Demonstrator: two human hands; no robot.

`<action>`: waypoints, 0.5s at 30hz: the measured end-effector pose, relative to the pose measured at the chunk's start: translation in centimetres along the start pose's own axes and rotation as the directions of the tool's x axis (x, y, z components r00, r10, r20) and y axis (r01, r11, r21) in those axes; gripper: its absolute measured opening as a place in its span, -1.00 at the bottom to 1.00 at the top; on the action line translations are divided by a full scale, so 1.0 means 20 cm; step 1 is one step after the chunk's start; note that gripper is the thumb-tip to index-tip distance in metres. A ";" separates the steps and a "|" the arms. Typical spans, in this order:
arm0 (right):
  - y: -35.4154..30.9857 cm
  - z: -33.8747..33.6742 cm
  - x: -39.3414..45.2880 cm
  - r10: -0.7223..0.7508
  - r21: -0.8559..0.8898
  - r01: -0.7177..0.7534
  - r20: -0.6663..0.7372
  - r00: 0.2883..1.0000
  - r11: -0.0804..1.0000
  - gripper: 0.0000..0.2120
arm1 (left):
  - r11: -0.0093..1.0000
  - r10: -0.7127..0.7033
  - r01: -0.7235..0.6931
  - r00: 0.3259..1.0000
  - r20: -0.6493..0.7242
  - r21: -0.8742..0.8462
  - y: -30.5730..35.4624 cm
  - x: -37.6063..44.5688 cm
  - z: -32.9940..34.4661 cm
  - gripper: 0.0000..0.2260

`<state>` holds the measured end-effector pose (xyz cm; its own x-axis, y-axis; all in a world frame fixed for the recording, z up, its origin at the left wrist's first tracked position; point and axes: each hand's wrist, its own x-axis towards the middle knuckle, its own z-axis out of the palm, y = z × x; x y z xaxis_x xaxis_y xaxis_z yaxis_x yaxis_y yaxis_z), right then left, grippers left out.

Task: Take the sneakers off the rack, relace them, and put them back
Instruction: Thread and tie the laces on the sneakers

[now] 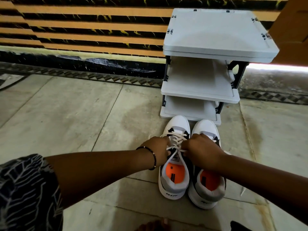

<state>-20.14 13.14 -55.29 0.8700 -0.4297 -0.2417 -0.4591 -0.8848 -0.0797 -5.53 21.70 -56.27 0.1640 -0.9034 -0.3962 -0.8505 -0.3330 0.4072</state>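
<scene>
Two white sneakers with grey and black panels and orange insoles stand side by side on the floor, toes toward the rack. The left sneaker (175, 180) has a white lace (177, 140) criss-crossed over its tongue. My left hand (158, 150) pinches the lace on that shoe's left side. My right hand (202, 150) pinches the lace on its right side and covers the front of the right sneaker (208, 189). A grey plastic shoe rack (200, 92) with three bare shelves stands just beyond the toes.
The floor is pale stone tile (75, 114) with a patterned border (100, 77) along a striped orange and black wall (83, 30). A brown panel (293, 30) stands at the far right beside the rack. My toes (155, 225) show at the bottom edge.
</scene>
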 end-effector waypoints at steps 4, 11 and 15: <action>0.00 -0.03 -0.01 -0.049 0.042 0.050 -0.015 0.999 0.998 -0.81 | 0.985 0.047 -0.049 0.999 0.012 0.166 0.02 -0.01 -0.03 -0.73; 0.02 -0.04 -0.03 -0.208 -0.179 0.191 -0.082 0.975 0.965 -0.85 | 0.865 0.138 -0.154 0.988 0.068 0.478 0.03 0.02 -0.14 -0.72; 0.02 -0.03 -0.06 -0.162 -0.131 0.151 -0.074 0.984 0.980 -0.85 | 0.832 0.154 -0.195 0.981 0.121 0.520 0.00 -0.01 -0.13 -0.75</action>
<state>-21.26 13.23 -54.43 0.9436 -0.2932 -0.1539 -0.2949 -0.9555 0.0119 -4.18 21.13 -54.10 -0.0306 -0.9044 -0.4257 -0.9992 0.0394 -0.0119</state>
